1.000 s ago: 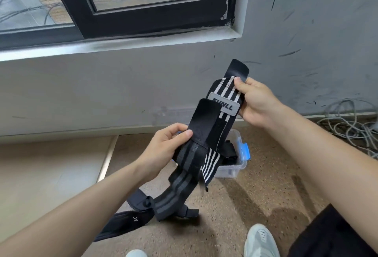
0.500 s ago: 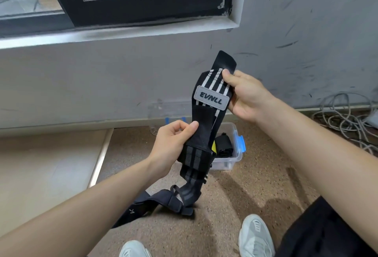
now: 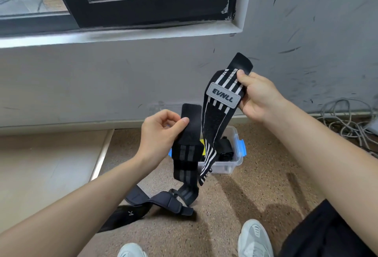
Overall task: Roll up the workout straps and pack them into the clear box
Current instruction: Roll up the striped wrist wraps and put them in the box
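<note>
Hands up above clear box (image 3: 230,167): we see right hand (image 3: 258,98) with fingers clamped on white-striped strap (image 3: 214,122) beside its EVNLL label, and left hand (image 3: 161,134) pinching the top of grey-striped strap (image 3: 186,154). Both straps hang in front of the box; black bundle (image 3: 225,151) inside it.

A black-framed window (image 3: 143,11) fills the upper left, set in a scuffed grey wall (image 3: 81,83). Grey cables (image 3: 347,121) lie tangled at the right edge. On the speckled brown floor (image 3: 255,195), white sneakers (image 3: 255,238) show at the bottom.
</note>
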### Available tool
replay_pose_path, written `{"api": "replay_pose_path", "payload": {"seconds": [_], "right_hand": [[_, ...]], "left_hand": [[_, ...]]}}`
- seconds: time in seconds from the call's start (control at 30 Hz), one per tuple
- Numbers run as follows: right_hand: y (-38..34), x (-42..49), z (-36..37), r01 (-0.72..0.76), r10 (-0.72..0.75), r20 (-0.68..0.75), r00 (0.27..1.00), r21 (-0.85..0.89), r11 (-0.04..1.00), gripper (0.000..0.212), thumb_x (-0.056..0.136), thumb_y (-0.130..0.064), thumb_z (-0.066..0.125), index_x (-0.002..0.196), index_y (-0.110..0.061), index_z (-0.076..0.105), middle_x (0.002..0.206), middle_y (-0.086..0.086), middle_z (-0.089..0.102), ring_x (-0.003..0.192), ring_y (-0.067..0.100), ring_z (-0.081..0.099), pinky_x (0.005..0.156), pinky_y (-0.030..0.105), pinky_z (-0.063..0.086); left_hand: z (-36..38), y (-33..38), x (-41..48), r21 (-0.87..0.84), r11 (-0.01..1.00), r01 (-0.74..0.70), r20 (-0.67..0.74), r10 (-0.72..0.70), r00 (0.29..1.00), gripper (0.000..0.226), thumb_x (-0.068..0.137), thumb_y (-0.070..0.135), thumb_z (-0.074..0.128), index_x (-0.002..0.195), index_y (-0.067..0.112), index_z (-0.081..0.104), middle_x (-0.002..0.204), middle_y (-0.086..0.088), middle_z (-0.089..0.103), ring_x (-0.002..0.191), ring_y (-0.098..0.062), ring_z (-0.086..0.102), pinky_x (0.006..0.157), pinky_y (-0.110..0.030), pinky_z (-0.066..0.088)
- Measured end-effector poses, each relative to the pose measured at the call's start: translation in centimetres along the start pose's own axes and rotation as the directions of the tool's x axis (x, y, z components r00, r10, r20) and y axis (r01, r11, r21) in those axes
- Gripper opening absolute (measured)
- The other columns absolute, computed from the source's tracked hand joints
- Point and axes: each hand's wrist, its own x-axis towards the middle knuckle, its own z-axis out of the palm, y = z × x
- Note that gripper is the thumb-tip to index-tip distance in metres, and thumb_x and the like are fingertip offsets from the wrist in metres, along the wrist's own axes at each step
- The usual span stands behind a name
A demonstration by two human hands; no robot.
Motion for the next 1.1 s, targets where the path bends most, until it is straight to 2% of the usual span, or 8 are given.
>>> {"api": "replay_pose_path", "payload": {"seconds": [0.17, 0.33, 0.4, 0.47, 0.57, 0.73, 0.9, 1.1], "right_hand": [[-0.1, -0.5, 0.7, -0.004, 0.004, 0.015, 1.0, -0.008, 1.0, 0.032, 0.107, -0.013, 0.045, 0.135, 0.002, 0.051, 0.124, 0.017, 0.068, 0.095, 0.024, 0.07, 0.076, 0.039, 0.062], [0.1, -1.3, 1.5, -0.036, 0.035, 0.053, 0.998, 0.003, 0.999, 0.034, 0.107, -0.012, 0.045, 0.137, 0.003, 0.051, 0.116, 0.016, 0.069, 0.095, 0.024, 0.07, 0.073, 0.037, 0.063], [0.0, -1.4, 1.5, -0.038, 0.037, 0.054, 0.998, 0.005, 0.999, 0.034, 0.107, -0.012, 0.045, 0.137, 0.002, 0.051, 0.119, 0.017, 0.068, 0.096, 0.024, 0.07, 0.072, 0.036, 0.063], [-0.2, -1.5, 1.3, -0.039, 0.038, 0.054, 0.998, 0.017, 0.999, 0.033, 0.107, -0.012, 0.045, 0.136, 0.002, 0.052, 0.115, 0.015, 0.069, 0.094, 0.023, 0.07, 0.071, 0.036, 0.064], [-0.6, -1.6, 1.0, -0.039, 0.037, 0.046, 0.998, 0.039, 0.998, 0.034, 0.107, -0.012, 0.045, 0.137, 0.003, 0.051, 0.12, 0.016, 0.069, 0.095, 0.023, 0.071, 0.069, 0.035, 0.064], [-0.7, -1.6, 1.0, -0.048, 0.045, 0.068, 0.997, 0.041, 0.998, 0.033, 0.106, -0.012, 0.047, 0.135, 0.002, 0.053, 0.124, 0.019, 0.068, 0.096, 0.024, 0.073, 0.069, 0.037, 0.064], [-1.2, -1.5, 1.0, -0.021, 0.016, 0.099, 0.995, 0.05, 0.999, 0.034, 0.106, -0.012, 0.048, 0.137, 0.001, 0.052, 0.126, 0.019, 0.069, 0.099, 0.024, 0.074, 0.075, 0.037, 0.064], [-1.2, -1.5, 0.9, 0.031, -0.027, 0.129, 0.991, -0.029, 0.999, 0.018, 0.106, -0.013, 0.048, 0.115, -0.006, 0.061, 0.1, 0.01, 0.074, 0.085, 0.019, 0.075, 0.073, 0.034, 0.063]], "left_hand": [[-2.3, 2.4, 1.4, -0.099, 0.995, -0.001, -0.015, 0.0, 1.0, 0.016, 0.095, 0.001, 0.063, 0.079, 0.001, 0.064, 0.078, -0.006, 0.074, 0.073, -0.02, 0.071, 0.054, -0.03, 0.056], [-2.3, 3.9, 1.6, -0.268, 0.95, 0.161, 0.25, -0.093, 0.964, 0.037, 0.084, 0.007, 0.048, 0.111, -0.005, 0.071, 0.12, -0.003, 0.077, 0.119, -0.022, 0.067, 0.101, -0.04, 0.053], [-2.0, 3.9, 1.2, -0.285, 0.941, 0.181, 0.28, -0.099, 0.955, 0.041, 0.075, 0.011, 0.051, 0.106, -0.006, 0.071, 0.112, -0.004, 0.079, 0.108, -0.022, 0.066, 0.096, -0.037, 0.053], [-2.0, 3.8, 1.1, -0.27, 0.954, 0.126, 0.239, -0.061, 0.969, 0.015, 0.073, 0.014, 0.062, 0.081, 0.007, 0.072, 0.088, -0.005, 0.077, 0.091, -0.019, 0.066, 0.083, -0.03, 0.054], [-2.3, 3.5, 1.2, -0.264, 0.963, 0.053, 0.275, 0.022, 0.961, 0.012, 0.073, 0.03, 0.077, 0.067, 0.021, 0.072, 0.072, 0.001, 0.07, 0.092, -0.025, 0.062, 0.092, -0.037, 0.048], [-2.4, 3.5, 0.8, -0.18, 0.983, -0.017, 0.283, 0.068, 0.957, 0.013, 0.095, -0.001, 0.066, 0.097, 0.009, 0.074, 0.071, 0.011, 0.071, 0.069, 0.0, 0.064, 0.075, -0.018, 0.05], [-1.7, 3.5, 0.4, -0.26, 0.965, 0.041, 0.338, 0.051, 0.94, 0.032, 0.094, 0.0, 0.067, 0.123, 0.012, 0.06, 0.084, -0.007, 0.076, 0.077, -0.019, 0.072, 0.079, -0.031, 0.06], [-0.6, 3.8, 0.0, -0.208, 0.976, 0.056, 0.373, 0.027, 0.928, 0.007, 0.091, 0.007, 0.071, 0.094, 0.009, 0.076, 0.092, -0.01, 0.078, 0.085, -0.018, 0.074, 0.085, -0.032, 0.061]]}}
